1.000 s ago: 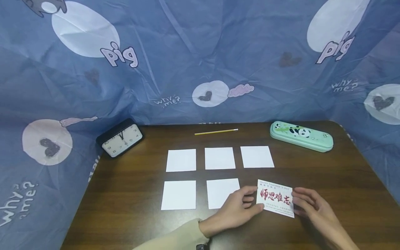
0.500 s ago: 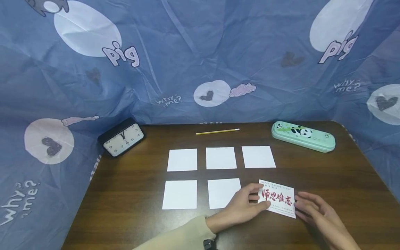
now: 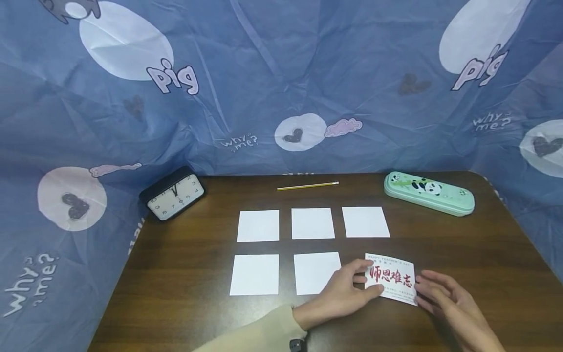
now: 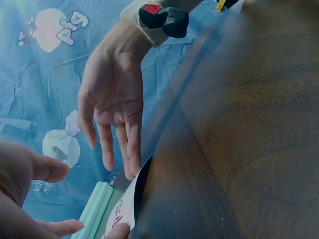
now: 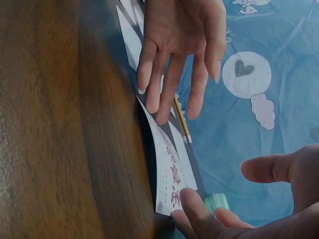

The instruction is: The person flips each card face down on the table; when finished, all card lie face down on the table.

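Observation:
A white card with red Chinese lettering (image 3: 391,279) lies at the front right of the table, between the two hands. The left hand (image 3: 340,291) is at its left side, thumb and forefinger spread over that edge. At the opposite edge, the fingertips of the right hand (image 3: 453,300) touch the card with fingers mostly straight. In the right wrist view the card (image 5: 167,167) looks slightly bowed, and the fingers of the left hand (image 5: 177,55) extend beside its far end. The left wrist view shows the right hand (image 4: 114,94) with long, relaxed fingers near the card (image 4: 122,211).
Several blank white cards lie in two rows, one of them a white card (image 3: 365,222) behind the lettered one. Along the back are a clock (image 3: 176,195), a yellow pencil (image 3: 308,186) and a green panda pencil case (image 3: 428,193). A blue printed cloth (image 3: 264,88) surrounds the table.
The left hand has shifted slightly right, its thumb and forefinger now further over the card. The right hand has barely moved, and the whole view has drifted a little.

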A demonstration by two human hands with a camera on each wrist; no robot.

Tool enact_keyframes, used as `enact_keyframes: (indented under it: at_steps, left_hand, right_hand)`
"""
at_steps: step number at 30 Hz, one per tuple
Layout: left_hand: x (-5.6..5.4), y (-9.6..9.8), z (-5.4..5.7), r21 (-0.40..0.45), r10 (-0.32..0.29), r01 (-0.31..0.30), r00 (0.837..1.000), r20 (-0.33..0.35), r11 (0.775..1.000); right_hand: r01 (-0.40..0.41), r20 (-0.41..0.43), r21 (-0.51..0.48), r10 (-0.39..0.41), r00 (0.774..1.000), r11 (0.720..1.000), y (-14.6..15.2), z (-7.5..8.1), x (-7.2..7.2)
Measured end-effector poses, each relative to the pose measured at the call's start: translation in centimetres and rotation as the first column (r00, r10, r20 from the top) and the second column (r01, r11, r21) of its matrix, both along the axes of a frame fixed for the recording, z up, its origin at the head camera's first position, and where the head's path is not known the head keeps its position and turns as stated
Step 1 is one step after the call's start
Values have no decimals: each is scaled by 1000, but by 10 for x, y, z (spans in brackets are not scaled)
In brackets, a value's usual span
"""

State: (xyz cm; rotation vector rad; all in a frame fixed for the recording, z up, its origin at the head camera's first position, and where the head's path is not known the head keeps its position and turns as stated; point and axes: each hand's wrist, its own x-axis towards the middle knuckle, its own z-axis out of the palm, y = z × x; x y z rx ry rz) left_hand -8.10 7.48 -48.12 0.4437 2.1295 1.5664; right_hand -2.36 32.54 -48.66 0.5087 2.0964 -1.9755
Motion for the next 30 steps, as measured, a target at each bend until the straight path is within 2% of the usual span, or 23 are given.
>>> enact_keyframes:
  at_steps: [4, 8, 11, 15, 20, 25, 30]
  left_hand:
    - [2, 1, 1, -18, 6, -6, 1000, -24, 1000]
    - [3, 1, 2, -47, -17, 15, 999, -40, 999]
    - [3, 1, 2, -58, -55, 53, 998, -41, 997]
    - [3, 1, 1, -71, -88, 84, 995, -50, 994]
    - [4, 1, 2, -82, -95, 88, 993, -76, 993]
    - [6, 0, 2, -81, -97, 89, 990, -98, 993]
    - [7, -1, 2, -91, -96, 85, 988, -118, 992]
  right_hand:
    - [2, 11, -32, -2, 1000, 999, 2, -3, -1]
    - [22, 111, -32, -18, 994, 999, 5, -4, -6]
    - [32, 176, -27, -27, 984, 999, 6, -4, -8]
    - [35, 175, -48, -26, 984, 998, 5, -2, -9]
    - [52, 202, -70, -37, 979, 996, 3, -2, -10]
    - [53, 138, -115, -36, 990, 992, 4, -7, -7]
    - [63, 15, -201, -61, 998, 978, 5, -14, -1]
